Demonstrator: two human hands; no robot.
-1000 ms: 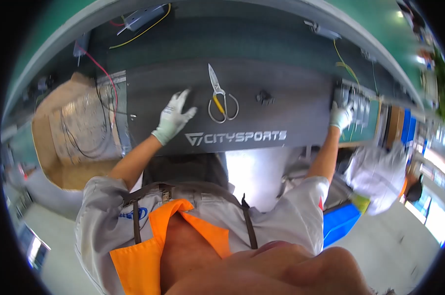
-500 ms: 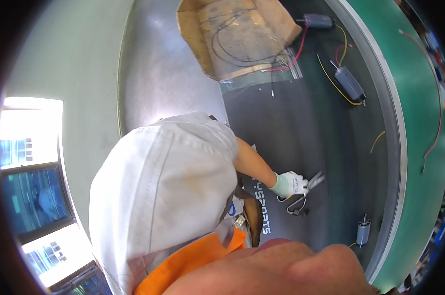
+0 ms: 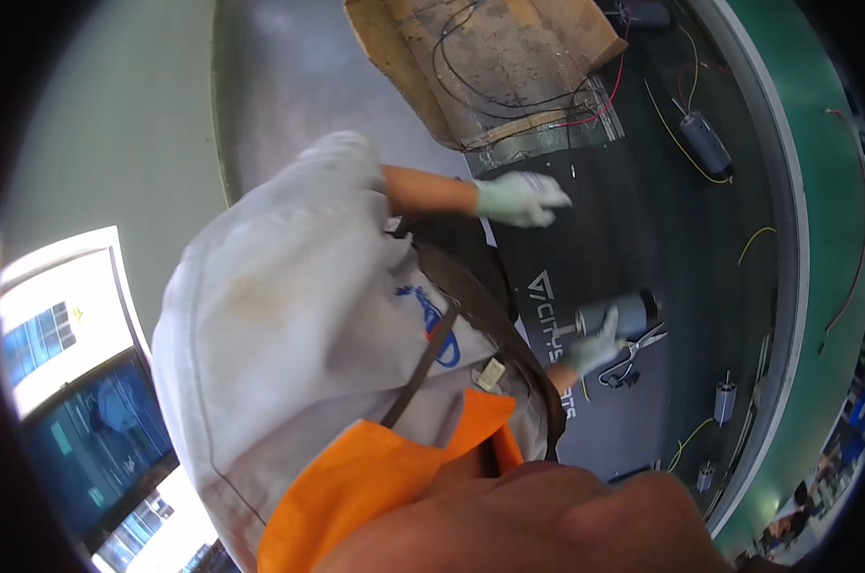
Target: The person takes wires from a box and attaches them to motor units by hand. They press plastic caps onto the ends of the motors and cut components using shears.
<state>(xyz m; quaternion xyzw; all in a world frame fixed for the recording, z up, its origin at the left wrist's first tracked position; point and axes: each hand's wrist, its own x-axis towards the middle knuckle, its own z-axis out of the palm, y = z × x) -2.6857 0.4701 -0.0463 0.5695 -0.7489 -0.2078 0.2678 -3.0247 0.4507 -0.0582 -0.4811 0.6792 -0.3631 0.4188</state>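
My left hand (image 3: 523, 199), in a pale glove, is over the dark mat (image 3: 585, 229) below the cardboard box. Its fingers are slightly blurred and apart, with nothing seen between them. Lower down, my right hand (image 3: 597, 351), also gloved, is closed around a grey cylindrical motor (image 3: 621, 311). Motion smears the motor's dark end. Just beside that hand, scissors (image 3: 648, 340) lie on the mat with their blades apart. Small dark pieces by the scissor handles are too unclear to name.
A cardboard box (image 3: 404, 72) holding black and red wires stands at the top. Another motor (image 3: 707, 145) with a yellow wire lies to the right, and a smaller motor (image 3: 726, 403) stands lower. A metal rail (image 3: 789, 239) borders the green surface (image 3: 824, 201).
My left hand has let go of the scissors and moved up toward the box. My right hand has come into view with the grey motor. The head view has shifted slightly.
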